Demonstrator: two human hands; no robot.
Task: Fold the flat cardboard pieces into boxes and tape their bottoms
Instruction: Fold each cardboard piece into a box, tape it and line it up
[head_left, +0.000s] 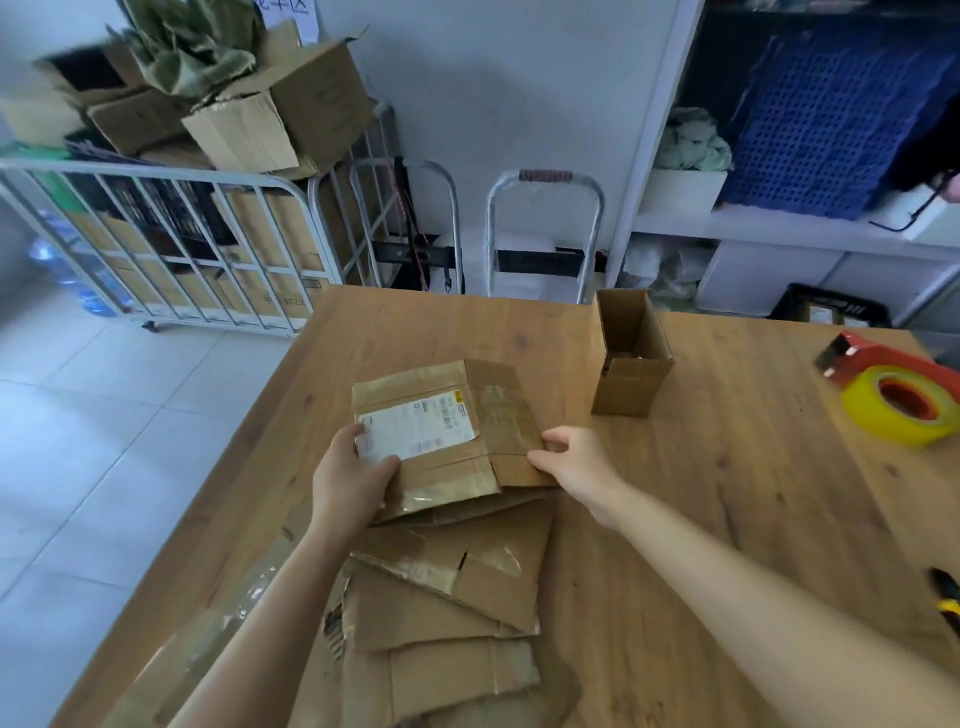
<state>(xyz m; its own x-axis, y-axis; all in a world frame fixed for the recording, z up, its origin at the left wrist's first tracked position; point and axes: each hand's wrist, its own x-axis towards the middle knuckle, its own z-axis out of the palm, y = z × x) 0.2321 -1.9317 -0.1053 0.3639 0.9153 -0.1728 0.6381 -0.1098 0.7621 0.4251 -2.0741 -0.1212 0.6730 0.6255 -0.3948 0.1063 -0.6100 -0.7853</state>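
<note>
A flat cardboard piece (483, 415) with a white shipping label lies on top of a pile of flattened cardboard (447, 613) on the wooden table (727, 519). My left hand (350, 478) grips its near left edge, thumb on the label. At its right edge, my right hand (571, 457) pinches the cardboard with thumb and fingers. One folded box (631, 358) stands upright and open-topped further back on the right. A red tape dispenser with a yellow tape roll (898, 402) lies at the far right.
A black and yellow tool (948, 597) lies at the table's right edge. Beyond the table stand a metal cage cart (166, 244) loaded with cardboard boxes, two folded hand trolleys (545, 234) and white shelving (779, 223) with a blue crate. Tiled floor lies to the left.
</note>
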